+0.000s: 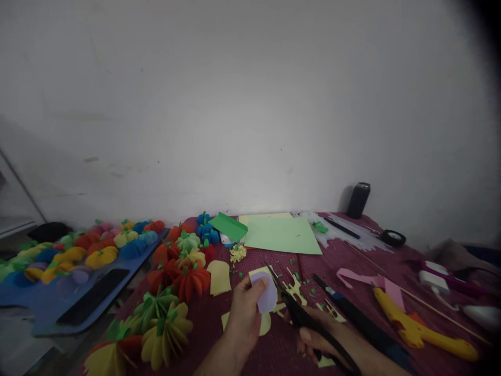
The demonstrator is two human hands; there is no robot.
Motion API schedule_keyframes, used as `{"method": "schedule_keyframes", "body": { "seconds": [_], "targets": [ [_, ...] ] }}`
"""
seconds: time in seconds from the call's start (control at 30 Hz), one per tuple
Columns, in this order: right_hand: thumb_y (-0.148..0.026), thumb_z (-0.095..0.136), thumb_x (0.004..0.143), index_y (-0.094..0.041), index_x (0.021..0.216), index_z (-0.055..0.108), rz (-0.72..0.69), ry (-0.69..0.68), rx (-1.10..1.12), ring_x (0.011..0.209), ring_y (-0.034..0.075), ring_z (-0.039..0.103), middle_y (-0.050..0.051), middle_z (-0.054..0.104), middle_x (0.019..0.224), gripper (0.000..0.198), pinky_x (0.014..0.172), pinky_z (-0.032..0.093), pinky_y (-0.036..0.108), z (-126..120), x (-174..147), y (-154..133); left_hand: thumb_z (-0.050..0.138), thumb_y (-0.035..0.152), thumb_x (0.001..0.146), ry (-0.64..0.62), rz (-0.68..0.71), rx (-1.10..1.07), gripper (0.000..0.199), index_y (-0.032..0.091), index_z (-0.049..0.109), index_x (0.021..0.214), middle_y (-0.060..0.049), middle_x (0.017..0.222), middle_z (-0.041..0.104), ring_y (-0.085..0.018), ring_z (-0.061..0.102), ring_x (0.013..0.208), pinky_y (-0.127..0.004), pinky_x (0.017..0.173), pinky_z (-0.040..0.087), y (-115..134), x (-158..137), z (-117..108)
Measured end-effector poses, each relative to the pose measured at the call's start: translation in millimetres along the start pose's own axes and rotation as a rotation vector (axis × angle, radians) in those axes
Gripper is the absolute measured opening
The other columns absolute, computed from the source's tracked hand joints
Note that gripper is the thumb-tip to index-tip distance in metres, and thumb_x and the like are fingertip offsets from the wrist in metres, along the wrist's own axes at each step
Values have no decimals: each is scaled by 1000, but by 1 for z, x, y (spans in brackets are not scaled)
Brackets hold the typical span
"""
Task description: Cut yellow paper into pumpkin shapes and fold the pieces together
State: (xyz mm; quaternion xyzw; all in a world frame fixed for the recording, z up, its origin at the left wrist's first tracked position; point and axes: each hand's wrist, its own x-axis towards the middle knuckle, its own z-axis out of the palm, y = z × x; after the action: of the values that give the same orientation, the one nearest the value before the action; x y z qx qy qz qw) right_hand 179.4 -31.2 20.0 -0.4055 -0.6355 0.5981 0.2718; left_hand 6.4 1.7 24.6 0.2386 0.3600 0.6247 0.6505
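Note:
My left hand [241,307] pinches a rounded lavender paper piece [270,296] between thumb and fingers. Pale yellow paper [256,272] shows just behind that piece; whether it is gripped too I cannot tell. Black scissors [298,312] are in my right hand [331,328], their blades pointing up and left beside the lavender paper's right edge. Cut yellow scraps [295,289] and small green bits lie under and around the blades. A yellow arch-shaped paper piece [219,277] rests left of my left hand.
Paper pumpkins [191,282] crowd the table's left side; more sit on a blue board [43,326] with a black phone [94,295]. Light green sheets [282,235] lie at the back. At right are a cutter knife [356,318], yellow glue gun [420,329] and black can [358,200].

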Motion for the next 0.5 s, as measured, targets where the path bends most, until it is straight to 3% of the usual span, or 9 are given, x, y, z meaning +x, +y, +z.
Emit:
{"method": "schedule_keyframes", "body": {
  "seconds": [0.5],
  "targets": [
    [-55,54,71,-19,113,52,16,67,-89,61,13,54,2,57,71,55,59,44,26,5,7,2,73,21,52,4,-50,-60,22,11,62,68,-1,56,61,-9,52,50,-21,51,38,0,-1,1]
  ]
}}
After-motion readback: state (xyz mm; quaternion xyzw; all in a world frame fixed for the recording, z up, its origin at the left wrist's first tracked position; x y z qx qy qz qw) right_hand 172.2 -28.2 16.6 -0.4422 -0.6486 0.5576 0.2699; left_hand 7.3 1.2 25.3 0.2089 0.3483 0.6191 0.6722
